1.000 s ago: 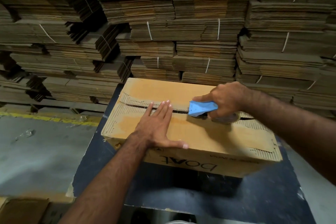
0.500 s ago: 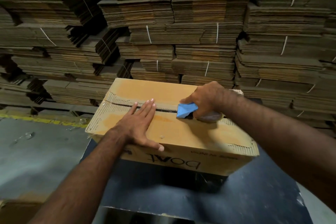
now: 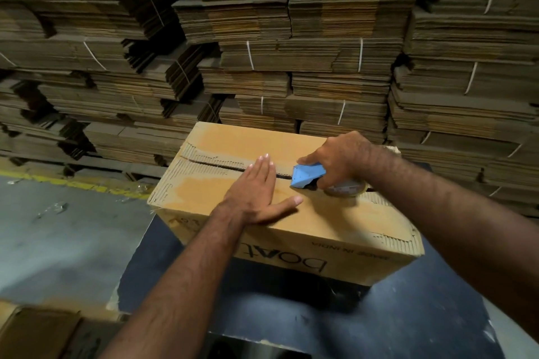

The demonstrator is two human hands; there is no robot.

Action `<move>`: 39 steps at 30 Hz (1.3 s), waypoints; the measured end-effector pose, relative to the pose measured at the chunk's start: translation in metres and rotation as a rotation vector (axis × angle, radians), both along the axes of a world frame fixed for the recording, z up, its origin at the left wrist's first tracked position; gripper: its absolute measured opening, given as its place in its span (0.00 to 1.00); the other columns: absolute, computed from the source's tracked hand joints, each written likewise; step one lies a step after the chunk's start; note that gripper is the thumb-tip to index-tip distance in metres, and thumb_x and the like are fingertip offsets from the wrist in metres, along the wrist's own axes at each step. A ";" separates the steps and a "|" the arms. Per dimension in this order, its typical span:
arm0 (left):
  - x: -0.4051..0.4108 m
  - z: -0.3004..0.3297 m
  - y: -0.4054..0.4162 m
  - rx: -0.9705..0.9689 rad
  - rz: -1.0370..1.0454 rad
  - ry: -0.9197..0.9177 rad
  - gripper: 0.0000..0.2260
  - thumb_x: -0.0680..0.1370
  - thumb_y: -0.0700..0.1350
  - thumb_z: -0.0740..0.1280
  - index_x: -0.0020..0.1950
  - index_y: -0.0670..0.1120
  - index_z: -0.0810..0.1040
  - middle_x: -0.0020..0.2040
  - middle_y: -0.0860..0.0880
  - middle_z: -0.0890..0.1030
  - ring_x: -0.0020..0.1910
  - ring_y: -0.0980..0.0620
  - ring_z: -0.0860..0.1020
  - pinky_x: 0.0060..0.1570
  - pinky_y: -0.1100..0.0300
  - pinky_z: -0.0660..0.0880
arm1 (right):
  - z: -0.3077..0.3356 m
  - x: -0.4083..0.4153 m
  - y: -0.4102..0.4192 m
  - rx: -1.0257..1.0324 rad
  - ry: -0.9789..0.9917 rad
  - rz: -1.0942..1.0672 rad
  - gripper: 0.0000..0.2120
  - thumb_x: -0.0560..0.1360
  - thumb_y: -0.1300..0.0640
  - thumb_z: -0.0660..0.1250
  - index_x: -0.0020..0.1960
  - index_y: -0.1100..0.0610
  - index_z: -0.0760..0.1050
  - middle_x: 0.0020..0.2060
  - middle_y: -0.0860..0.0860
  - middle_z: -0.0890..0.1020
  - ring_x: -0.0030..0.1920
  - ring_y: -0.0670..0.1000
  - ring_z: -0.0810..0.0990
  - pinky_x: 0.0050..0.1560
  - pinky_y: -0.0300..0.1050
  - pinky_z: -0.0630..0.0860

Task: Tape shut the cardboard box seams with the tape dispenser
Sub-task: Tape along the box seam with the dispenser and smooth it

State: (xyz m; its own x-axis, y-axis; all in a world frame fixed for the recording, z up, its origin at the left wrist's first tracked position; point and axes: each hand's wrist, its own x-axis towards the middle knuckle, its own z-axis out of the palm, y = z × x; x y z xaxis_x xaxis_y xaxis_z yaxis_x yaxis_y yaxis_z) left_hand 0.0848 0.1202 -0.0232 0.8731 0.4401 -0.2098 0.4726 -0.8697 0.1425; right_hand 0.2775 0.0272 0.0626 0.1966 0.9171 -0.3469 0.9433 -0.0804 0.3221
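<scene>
Right hand (image 3: 341, 159) gripping tape dispenser (image 3: 307, 176), now further left along box (image 3: 291, 230) seam (image 3: 218, 165); taping probably advancing. Left hand (image 3: 256, 192) flat, open, empty, still pressing flap.

stacks of flattened cardboard (image 3: 306, 46) filled the whole background, bundled with thin white straps (image 3: 361, 55) and piled in uneven columns, the left ones leaning and fanned at their edges. a grey concrete floor (image 3: 58, 236) lay at the left, crossed by a worn yellow line (image 3: 73, 183), with scraps of clear film (image 3: 51, 209) on it. a dark blue work surface (image 3: 408, 315) had a chipped near-left corner. a brown cardboard piece (image 3: 35, 332) sat at the bottom left.
</scene>
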 end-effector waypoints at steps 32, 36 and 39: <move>0.010 -0.007 -0.018 0.087 -0.100 0.021 0.58 0.67 0.83 0.42 0.81 0.41 0.38 0.81 0.43 0.35 0.81 0.49 0.37 0.79 0.49 0.41 | 0.003 0.055 -0.069 0.016 0.034 -0.008 0.34 0.72 0.28 0.57 0.76 0.31 0.53 0.53 0.45 0.80 0.47 0.47 0.78 0.41 0.44 0.77; 0.030 -0.009 -0.039 0.053 -0.009 -0.025 0.57 0.68 0.82 0.42 0.81 0.39 0.39 0.81 0.40 0.36 0.81 0.46 0.38 0.79 0.49 0.42 | -0.003 0.048 -0.055 0.006 0.021 -0.019 0.34 0.71 0.30 0.59 0.76 0.33 0.56 0.54 0.46 0.80 0.48 0.48 0.78 0.38 0.42 0.72; 0.047 -0.011 -0.053 0.010 -0.028 -0.042 0.57 0.69 0.82 0.44 0.81 0.39 0.40 0.81 0.40 0.36 0.81 0.45 0.38 0.79 0.48 0.43 | -0.001 0.049 -0.057 0.015 0.027 -0.032 0.35 0.72 0.29 0.59 0.76 0.33 0.57 0.55 0.47 0.80 0.49 0.48 0.78 0.39 0.43 0.72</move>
